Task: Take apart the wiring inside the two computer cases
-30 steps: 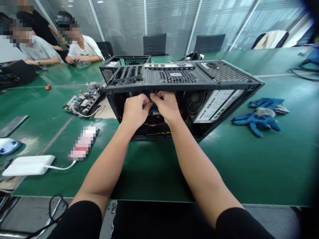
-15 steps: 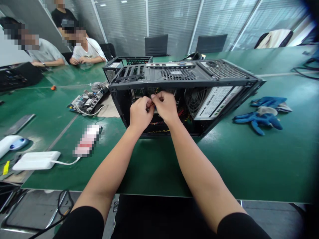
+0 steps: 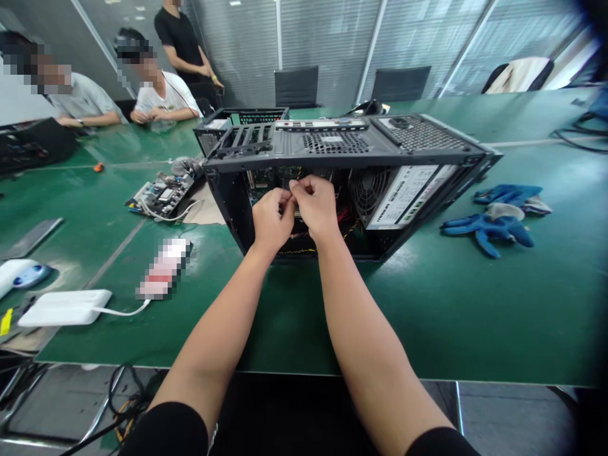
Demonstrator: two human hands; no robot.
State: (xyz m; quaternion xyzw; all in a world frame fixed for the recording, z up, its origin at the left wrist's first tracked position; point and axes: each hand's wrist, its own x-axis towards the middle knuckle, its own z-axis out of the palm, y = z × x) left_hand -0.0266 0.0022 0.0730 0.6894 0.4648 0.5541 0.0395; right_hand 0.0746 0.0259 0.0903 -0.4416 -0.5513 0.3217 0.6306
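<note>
A black computer case (image 3: pixel 285 155) stands on the green table with its near side uncovered. Just inside that opening, my left hand (image 3: pixel 272 218) and my right hand (image 3: pixel 317 206) meet fingertip to fingertip. Both are closed in a pinch on a thin cable (image 3: pixel 299 172), part of which shows above the fingers; its end is hidden. Behind my hands is a green circuit board (image 3: pixel 261 177). To their right sits the power supply (image 3: pixel 403 199) with its fan and white label. Coloured wires (image 3: pixel 349 221) lie low in the case.
Blue gloves (image 3: pixel 491 231) lie right of the case. Leftward are a loose motherboard (image 3: pixel 166 195), a phone (image 3: pixel 164 269) cabled to a white power bank (image 3: pixel 66 307), and a dark flat piece (image 3: pixel 33 237). A second case (image 3: pixel 218 123) stands behind. People sit at the far left.
My hands stay together at nearly the same spot, the left turned slightly with its fingers closer to the right. The standing person at the back has moved to the right.
</note>
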